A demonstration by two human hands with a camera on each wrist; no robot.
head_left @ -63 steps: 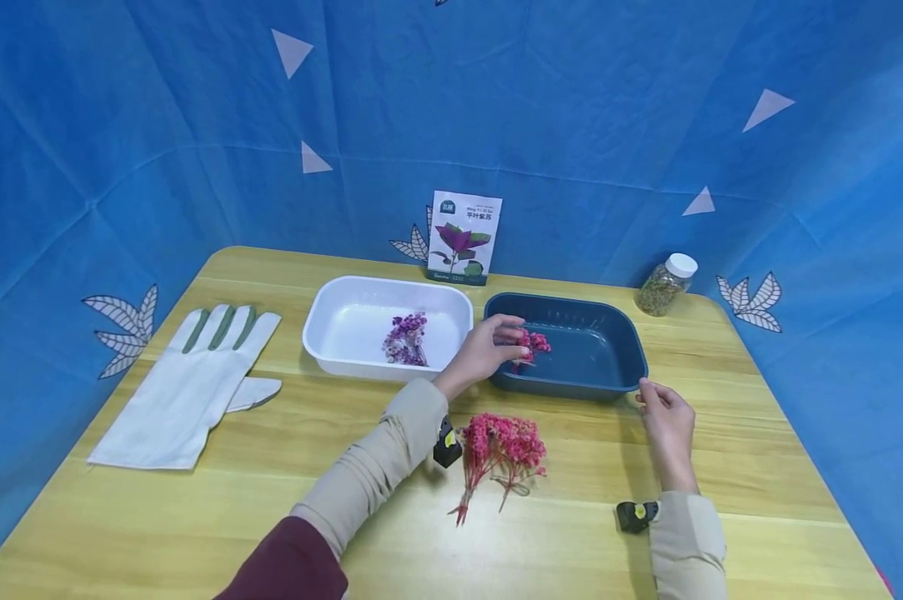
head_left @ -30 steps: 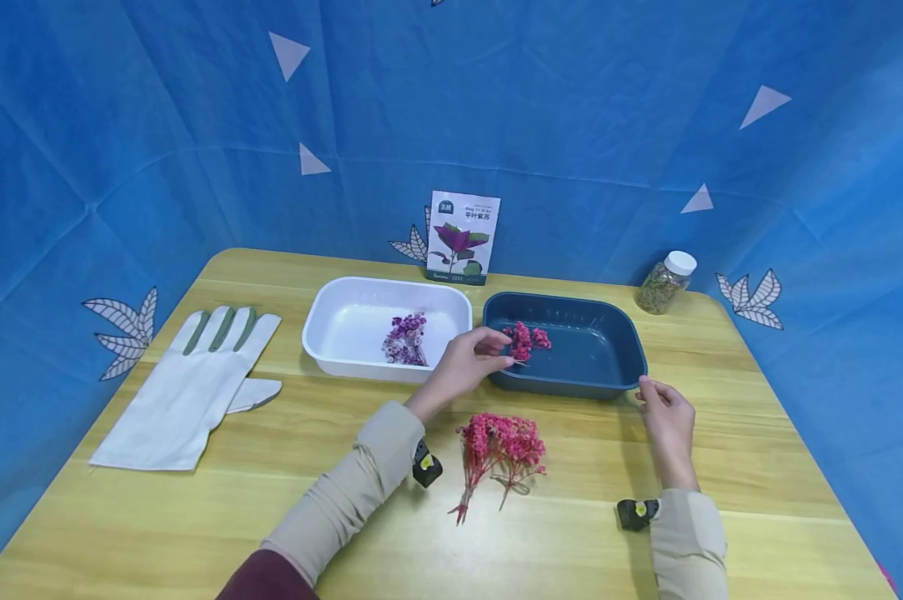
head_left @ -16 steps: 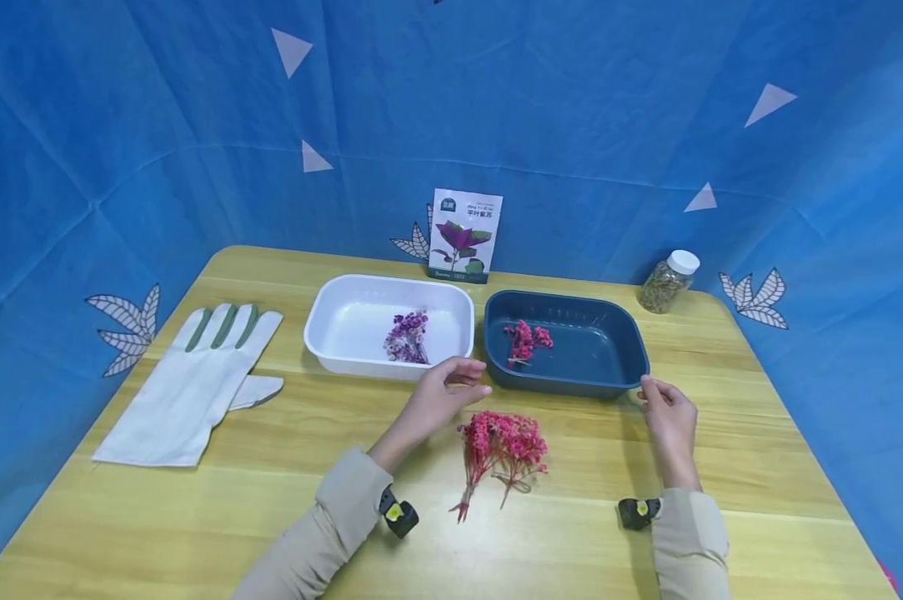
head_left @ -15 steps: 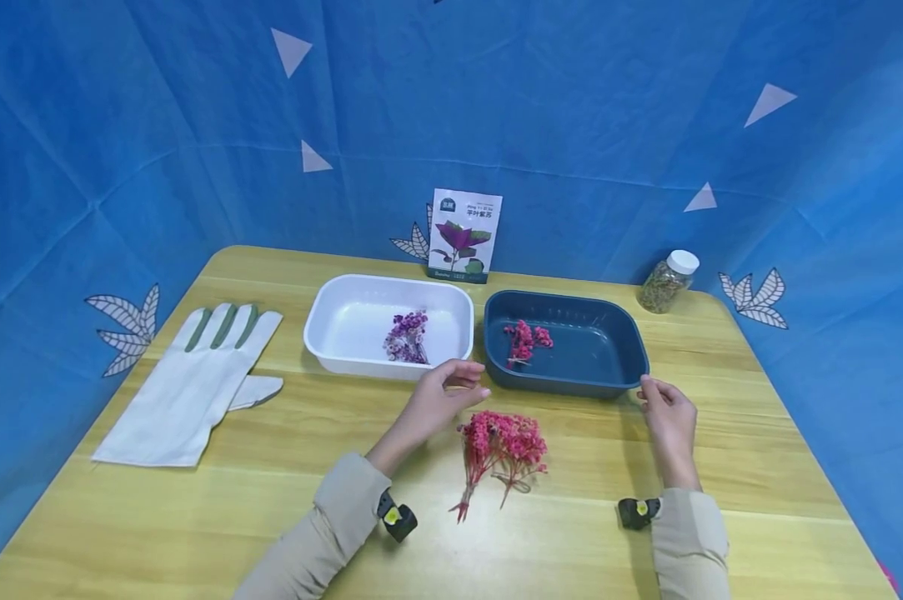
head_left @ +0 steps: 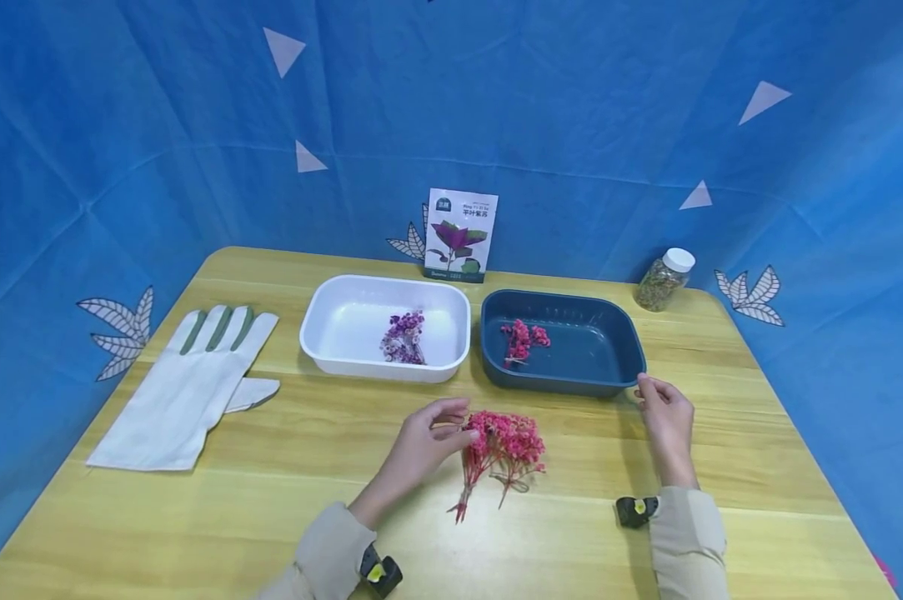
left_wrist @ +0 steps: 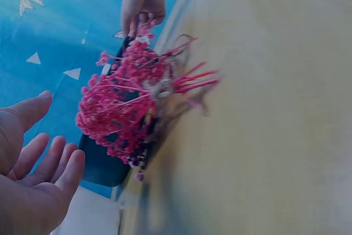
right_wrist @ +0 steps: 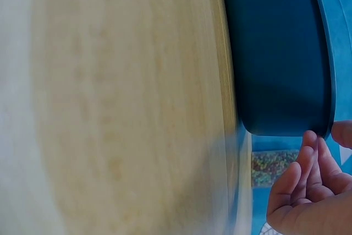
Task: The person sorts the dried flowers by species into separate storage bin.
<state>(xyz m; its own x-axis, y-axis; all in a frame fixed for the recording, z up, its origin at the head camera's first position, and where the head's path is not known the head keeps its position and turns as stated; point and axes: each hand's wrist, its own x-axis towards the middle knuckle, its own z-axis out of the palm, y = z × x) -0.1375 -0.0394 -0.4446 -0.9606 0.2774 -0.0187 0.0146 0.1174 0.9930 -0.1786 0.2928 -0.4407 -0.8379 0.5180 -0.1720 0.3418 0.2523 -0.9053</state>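
Observation:
Two small bunches of pink dried flowers (head_left: 513,437) lie side by side on the table, a twine tie showing at the stems in the left wrist view. My left hand (head_left: 419,450) is at their left edge, thumb and fingers apart and nothing between them. In the left wrist view, a gap separates that hand (left_wrist: 38,180) from the blossoms (left_wrist: 118,100). A dark blue tray (head_left: 589,350) stands behind, holding a pink sprig (head_left: 520,340). At its near right corner, my right hand (head_left: 667,421) pinches the rim between thumb and fingers, as the right wrist view shows.
Left of the dark tray stands a white tray (head_left: 346,365) with purple dried flowers (head_left: 403,337). White gloves (head_left: 173,400) lie at the far left. A seed packet (head_left: 461,236) leans at the back, and a white-lidded jar (head_left: 661,283) stands back right.
My left hand has let go of the pink sprig in the dark tray, then come back and down to the bunches on the table. The right hand has stayed at the tray's corner.

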